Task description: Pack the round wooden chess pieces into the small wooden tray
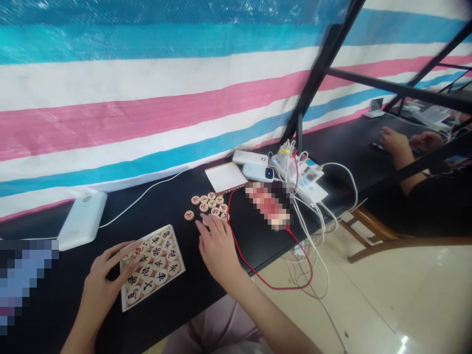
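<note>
A shallow white box (pixel 180 246) lies on the black table, holding rows of round wooden Chinese chess pieces, mostly marked in black. My left hand (pixel 101 273) reaches over the box's left side. Between its thumb and fingertips sits a red-marked Chinese chess piece (pixel 139 251), level with the others or just above them. To the right, my right hand (pixel 217 246) is stretched out, fingers somewhat apart, at the near edge of a loose group of red-marked pieces (pixel 203 207). Its fingertips partly cover a piece or two there. One separate piece (pixel 189 215) lies left of that group.
A white box lid (pixel 224 178) lies behind the loose pieces. Beside it are two power banks (pixel 254 172) and tangled white cables (pixel 291 164). A red cable (pixel 254 270) loops past my right hand. Another white device (pixel 83 219) stands at left. A person's hands (pixel 398 142) show at far right.
</note>
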`<state>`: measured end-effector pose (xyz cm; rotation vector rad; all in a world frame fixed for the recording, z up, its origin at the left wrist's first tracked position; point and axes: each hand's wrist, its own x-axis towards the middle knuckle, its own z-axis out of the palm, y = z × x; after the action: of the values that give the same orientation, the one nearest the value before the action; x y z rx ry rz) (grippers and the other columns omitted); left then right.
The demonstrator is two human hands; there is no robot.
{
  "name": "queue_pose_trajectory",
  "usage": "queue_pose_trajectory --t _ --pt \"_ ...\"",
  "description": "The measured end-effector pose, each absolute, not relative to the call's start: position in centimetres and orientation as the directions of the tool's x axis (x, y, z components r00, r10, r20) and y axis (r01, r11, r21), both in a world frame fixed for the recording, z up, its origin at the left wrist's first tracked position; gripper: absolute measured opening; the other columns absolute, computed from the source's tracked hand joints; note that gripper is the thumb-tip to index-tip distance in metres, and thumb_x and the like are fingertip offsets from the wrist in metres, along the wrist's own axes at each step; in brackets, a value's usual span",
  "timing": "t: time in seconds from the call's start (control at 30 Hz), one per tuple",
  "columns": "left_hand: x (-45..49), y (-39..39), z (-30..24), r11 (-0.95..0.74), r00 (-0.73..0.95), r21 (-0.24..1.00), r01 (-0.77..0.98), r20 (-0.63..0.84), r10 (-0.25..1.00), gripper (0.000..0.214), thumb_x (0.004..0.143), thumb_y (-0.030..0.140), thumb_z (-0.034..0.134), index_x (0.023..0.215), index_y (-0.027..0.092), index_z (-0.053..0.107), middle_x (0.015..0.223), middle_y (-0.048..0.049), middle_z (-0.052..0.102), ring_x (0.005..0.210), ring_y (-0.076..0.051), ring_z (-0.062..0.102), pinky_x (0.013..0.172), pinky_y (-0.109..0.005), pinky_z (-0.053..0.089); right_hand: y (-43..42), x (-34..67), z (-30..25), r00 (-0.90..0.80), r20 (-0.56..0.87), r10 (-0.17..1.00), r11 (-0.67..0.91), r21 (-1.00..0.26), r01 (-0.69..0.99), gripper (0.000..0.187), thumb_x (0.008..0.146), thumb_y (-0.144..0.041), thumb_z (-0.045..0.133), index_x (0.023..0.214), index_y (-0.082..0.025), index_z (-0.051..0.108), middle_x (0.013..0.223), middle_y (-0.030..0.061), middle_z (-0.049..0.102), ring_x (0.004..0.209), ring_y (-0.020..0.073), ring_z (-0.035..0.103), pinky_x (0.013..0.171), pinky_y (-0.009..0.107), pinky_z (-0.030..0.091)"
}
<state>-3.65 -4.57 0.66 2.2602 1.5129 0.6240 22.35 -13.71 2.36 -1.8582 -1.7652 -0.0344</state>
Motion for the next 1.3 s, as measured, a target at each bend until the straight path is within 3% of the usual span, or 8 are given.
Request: queue_pose_trajectory --t 0.3,0.43,0.53,0.67,0.8,1.07,1.2,1.3 --pt "-3.8 -4.5 0.3 -0.357 0.322 0.496 0.791 0.158 0.933 0.044 0.076 0.054 0.050 0.106 0.026 0.063 0.115 -0.0054 0.060 0.108 -0.027 0.053 0.094 -0.040 0.042 -17.4 24.9 0.4 -0.007 0.367 0.930 0.131 -0.315 0.940 0.037 0.086 -0.006 0.044 0.120 -0.015 0.056 0.113 0.0070 0.062 0.109 0.0175 0.052 0.111 0.040 0.028" --pt "-3.9 -4.4 0.2 -0.339 0.309 0.508 0.792 0.145 0.940 0.045 0.075 0.055 0.051 0.105 0.024 0.064 0.115 -0.0066 0.060 0.108 -0.027 0.052 0.095 -0.041 0.040 -16.5 23.6 1.9 -0.004 0.345 0.939 0.173 -0.461 0.870 0.033 0.087 -0.015 0.051 0.120 -0.019 0.052 0.111 0.0035 0.062 0.100 0.0140 0.054 0.096 0.030 0.039" --pt "-4.0 -4.4 0.0 -0.342 0.314 0.509 0.790 0.144 0.938 0.045 0.075 0.056 0.052 0.107 0.025 0.063 0.117 -0.0062 0.059 0.109 -0.026 0.052 0.097 -0.041 0.039 -14.8 21.8 3.2 -0.047 0.331 0.942 0.230 -0.539 0.810 0.022 0.089 -0.023 0.052 0.111 -0.020 0.052 0.105 0.0010 0.063 0.093 0.0111 0.055 0.082 0.025 0.041" --pt "-3.7 -4.4 0.2 -0.346 0.309 0.515 0.785 0.159 0.938 0.047 0.075 0.058 0.051 0.104 0.024 0.064 0.114 -0.0068 0.060 0.108 -0.026 0.053 0.097 -0.040 0.040 -11.8 19.1 3.6 -0.284 0.341 0.896 0.414 -0.414 0.811 0.011 0.092 -0.029 0.047 0.095 -0.020 0.052 0.093 -0.0001 0.064 0.086 0.0128 0.055 0.076 0.029 0.037" --pt "-3.4 -4.5 0.7 -0.345 0.312 0.529 0.776 0.153 0.938 0.051 0.073 0.063 0.050 0.102 0.023 0.065 0.112 -0.0075 0.061 0.107 -0.027 0.054 0.095 -0.040 0.041 -9.9 17.2 3.1 -0.369 0.347 0.862 0.468 -0.267 0.843 0.010 0.091 -0.026 0.045 0.089 -0.018 0.052 0.088 0.0018 0.064 0.087 0.0174 0.052 0.077 0.034 0.036" --pt "-3.8 -4.3 0.3 -0.355 0.315 0.511 0.783 0.167 0.934 0.053 0.072 0.066 0.049 0.099 0.023 0.065 0.109 -0.0081 0.062 0.104 -0.028 0.055 0.094 -0.041 0.042 -9.5 16.9 2.8 -0.354 0.373 0.857 0.456 -0.232 0.859 0.012 0.089 -0.023 0.045 0.088 -0.021 0.058 0.105 0.0031 0.060 0.102 0.0190 0.046 0.088 0.038 0.034" --pt "-3.8 -4.4 0.5 -0.396 0.354 0.474 0.787 0.178 0.918 0.053 0.077 0.059 0.048 0.112 0.022 0.060 0.114 -0.0086 0.058 0.107 -0.027 0.053 0.095 -0.041 0.041 -9.7 17.0 2.7 -0.327 0.378 0.866 0.446 -0.289 0.847 0.015 0.090 -0.024 0.045 0.094 -0.025 0.059 0.114 0.0008 0.057 0.107 0.0187 0.044 0.090 0.039 0.034" --pt "-3.5 -4.7 0.9 -0.478 0.389 0.381 0.791 0.289 0.875 0.053 0.080 0.053 0.047 0.124 0.024 0.053 0.126 -0.0093 0.051 0.110 -0.028 0.050 0.101 -0.046 0.034 -9.9 17.3 2.9 -0.236 0.388 0.891 0.380 -0.354 0.854 0.022 0.091 -0.022 0.042 0.108 -0.025 0.056 0.120 0.0017 0.056 0.108 0.0155 0.045 0.089 0.034 0.036"
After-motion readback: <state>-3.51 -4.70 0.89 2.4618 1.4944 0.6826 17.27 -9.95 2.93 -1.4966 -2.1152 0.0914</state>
